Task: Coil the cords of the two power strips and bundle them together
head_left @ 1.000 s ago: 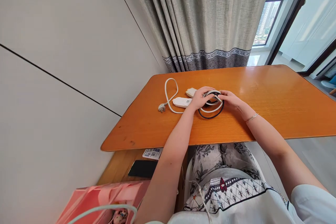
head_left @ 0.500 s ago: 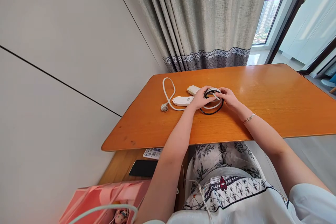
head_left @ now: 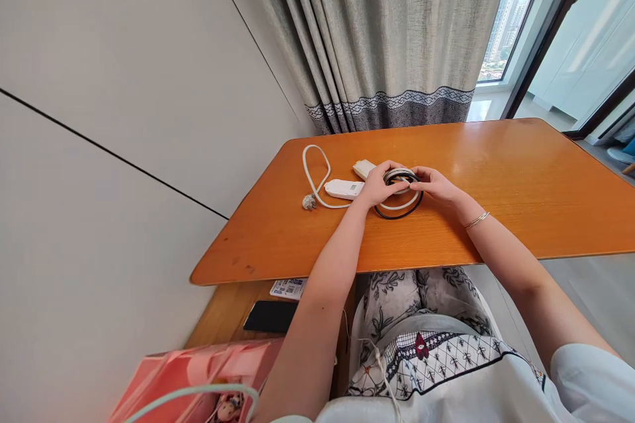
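Observation:
A coil of black and white cable (head_left: pixel 397 207) lies on the wooden table, held between my two hands. My left hand (head_left: pixel 378 188) is closed on the coil's left side, fingers behind it and thumb in front. On the right side, my right hand (head_left: pixel 432 183) pinches the coil's edge with thumb and fingertips. Left of my left hand are a white power strip (head_left: pixel 343 189) and a second white block-shaped piece (head_left: pixel 364 168), partly hidden by that hand. Farther left, a white cord (head_left: pixel 306 165) loops round to a plug (head_left: pixel 309 201).
The orange-brown table (head_left: pixel 520 192) stretches to the right. A grey curtain (head_left: pixel 397 26) hangs behind it, and a white wall (head_left: pixel 109 112) borders the left. Below lie a black phone (head_left: pixel 270 316), a printed card (head_left: pixel 288 288) and a pink bag (head_left: pixel 198 370).
The coil has turned slightly in my hands, with black cable now showing more across its top. My right hand has shifted slightly and its fingers have closed nearer to the coil's edge.

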Available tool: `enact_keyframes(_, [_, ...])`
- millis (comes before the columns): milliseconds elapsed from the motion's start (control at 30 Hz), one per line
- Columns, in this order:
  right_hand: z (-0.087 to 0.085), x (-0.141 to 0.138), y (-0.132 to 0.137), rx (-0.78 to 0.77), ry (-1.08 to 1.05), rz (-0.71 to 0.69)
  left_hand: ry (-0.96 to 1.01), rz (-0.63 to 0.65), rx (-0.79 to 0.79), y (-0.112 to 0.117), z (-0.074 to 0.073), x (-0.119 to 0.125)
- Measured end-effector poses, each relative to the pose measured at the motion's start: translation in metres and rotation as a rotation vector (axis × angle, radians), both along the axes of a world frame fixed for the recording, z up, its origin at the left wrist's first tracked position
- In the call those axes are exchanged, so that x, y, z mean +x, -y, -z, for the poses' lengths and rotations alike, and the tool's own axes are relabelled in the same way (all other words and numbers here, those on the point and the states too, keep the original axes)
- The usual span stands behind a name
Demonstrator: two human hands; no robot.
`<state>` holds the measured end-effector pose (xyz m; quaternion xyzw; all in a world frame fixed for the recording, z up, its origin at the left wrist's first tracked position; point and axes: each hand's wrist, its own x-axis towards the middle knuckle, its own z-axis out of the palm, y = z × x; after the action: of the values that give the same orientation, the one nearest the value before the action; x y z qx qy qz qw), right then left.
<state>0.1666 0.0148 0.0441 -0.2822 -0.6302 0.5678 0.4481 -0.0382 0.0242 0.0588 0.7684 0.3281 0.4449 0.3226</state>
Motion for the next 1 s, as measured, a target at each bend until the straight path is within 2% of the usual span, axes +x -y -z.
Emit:
enact_keyframes(100, [0.004, 0.000, -0.004, 0.039, 0.040, 0.030, -0.012, -0.023, 0.002, 0.000, 0.001, 0.002])
enact_keyframes(267, [0.009, -0.017, -0.003, 0.149, 0.078, 0.317, 0.037, -0.071, 0.022, -0.007, 0.006, 0.000])
enact_keyframes(433, [0.013, -0.023, -0.002, 0.326, 0.156, 0.574, 0.008, -0.059, -0.039, -0.013, 0.011, -0.002])
enact_keyframes(567, [0.019, -0.021, -0.007, 0.308, 0.111, 0.685, -0.010, -0.062, -0.024, -0.015, 0.014, -0.001])
enact_keyframes(700, [0.022, -0.021, -0.010, 0.209, 0.097, 0.699, 0.005, -0.096, -0.025, -0.017, 0.018, 0.000])
enact_keyframes(900, [0.015, -0.018, -0.008, 0.048, -0.076, 0.458, 0.073, -0.150, -0.055, -0.023, 0.023, 0.000])
enact_keyframes(1000, [0.011, -0.016, -0.007, 0.042, -0.102, 0.428, 0.102, -0.149, -0.028, -0.024, 0.025, 0.001])
